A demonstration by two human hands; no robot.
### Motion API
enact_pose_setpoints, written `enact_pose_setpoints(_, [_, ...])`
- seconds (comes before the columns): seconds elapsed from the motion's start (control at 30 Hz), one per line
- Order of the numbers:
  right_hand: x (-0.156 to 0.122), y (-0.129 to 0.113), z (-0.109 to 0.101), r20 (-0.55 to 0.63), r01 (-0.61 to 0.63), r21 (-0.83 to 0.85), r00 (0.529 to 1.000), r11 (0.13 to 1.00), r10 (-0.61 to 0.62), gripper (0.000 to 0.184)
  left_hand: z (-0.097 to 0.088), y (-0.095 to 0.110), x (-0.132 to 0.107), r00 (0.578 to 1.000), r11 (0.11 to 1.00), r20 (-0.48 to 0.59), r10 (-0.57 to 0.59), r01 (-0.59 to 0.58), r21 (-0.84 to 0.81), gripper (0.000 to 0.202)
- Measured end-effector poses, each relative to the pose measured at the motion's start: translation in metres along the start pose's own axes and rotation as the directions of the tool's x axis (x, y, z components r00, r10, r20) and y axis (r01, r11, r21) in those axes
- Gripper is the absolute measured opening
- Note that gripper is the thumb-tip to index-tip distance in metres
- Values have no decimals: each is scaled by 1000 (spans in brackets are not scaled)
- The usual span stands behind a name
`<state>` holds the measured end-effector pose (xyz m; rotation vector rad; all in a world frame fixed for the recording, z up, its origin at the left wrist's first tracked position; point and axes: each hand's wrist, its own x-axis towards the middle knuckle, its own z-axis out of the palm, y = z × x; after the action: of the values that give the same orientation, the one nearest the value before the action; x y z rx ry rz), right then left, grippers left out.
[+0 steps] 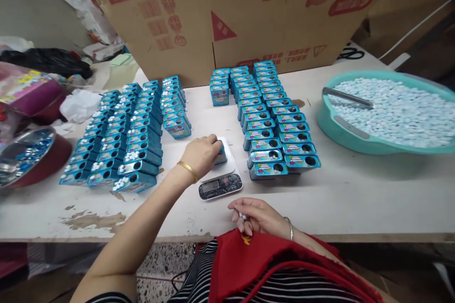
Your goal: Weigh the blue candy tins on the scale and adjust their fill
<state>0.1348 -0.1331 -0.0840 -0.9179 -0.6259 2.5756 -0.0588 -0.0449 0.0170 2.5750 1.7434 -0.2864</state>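
My left hand (202,154) is closed over a small blue tin (221,156) on the white plate of a digital scale (220,187); most of the tin is hidden under the fingers. Close to the table's front edge, my right hand (254,215) is turned partly palm up, its curled fingers holding a few small white candies (242,216). Right of the scale stand rows of blue tins with dark round openings (266,144). To the left are rows of blue tins topped with white candies (133,156).
A turquoise basin (334,125) full of pale candies, with a metal scoop (348,97) in it, stands at the right. At the far left is a red-sided bowl (59,154) with blue and silver pieces. A big cardboard box (192,33) blocks the back.
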Motion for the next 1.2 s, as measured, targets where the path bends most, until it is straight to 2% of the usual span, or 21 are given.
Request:
enact_pose_setpoints(0.07, [-2, -1, -1, -9, 7, 7, 1000, 1000, -7, 44, 3, 3, 5, 999, 1000, 34, -8, 8, 8, 14])
enact_pose_setpoints(0.13, [-5, -2, -2, -23, 12, 15, 1000, 1000, -12, 44, 2, -2, 3, 1000, 999, 5, 11, -10, -33, 23])
enact_pose_setpoints(0.23, [-8, -4, -5, -40, 12, 25, 999, 1000, -11, 41, -4, -19, -16, 984, 982, -180, -4, -30, -184, 37])
enact_pose_setpoints(0.3, [-9, -5, -7, -49, 2, 24, 999, 1000, -1, 40, -6, -33, -35, 947, 962, -307, -96, 9, -274, 38])
enact_pose_setpoints(0.37, [-9, -5, -9, -49, -11, 20, 999, 1000, 12, 38, -1, -45, -54, 905, 939, -373, -204, 73, -337, 34])
enact_pose_setpoints(0.5, [-6, -5, -10, -41, -20, 3, 999, 1000, 21, 38, 26, -58, -86, 856, 888, -384, -345, 165, -428, 26])
enact_pose_setpoints(0.63, [-4, -6, -8, -46, -51, -40, 998, 998, 49, 41, 54, -51, -102, 842, 835, -359, -402, 178, -520, 26])
enact_pose_setpoints(0.77, [-9, -16, -3, -37, -97, -167, 995, 981, 92, 46, 61, -39, -104, 836, 835, -382, -394, 152, -529, 28])
enact_pose_setpoints(0.87, [-15, -38, 7, -58, -68, -291, 997, 954, 53, 43, 58, -32, -98, 827, 878, -437, -354, 133, -460, 31])
enact_pose_setpoints(0.97, [-13, -74, 22, -69, 27, -437, 996, 899, -64, 39, 57, -25, -89, 818, 926, -510, -267, 70, -372, 42])
enact_pose_setpoints(1.07, [0, -113, 40, -17, 166, -593, 976, 788, -219, 31, 63, -16, -81, 819, 960, -544, -183, 29, -278, 54])
enact_pose_setpoints(1.2, [29, -148, 57, 75, 287, -754, 931, 591, -356, 20, 73, -1, -72, 812, 964, -548, -201, 65, -258, 58])
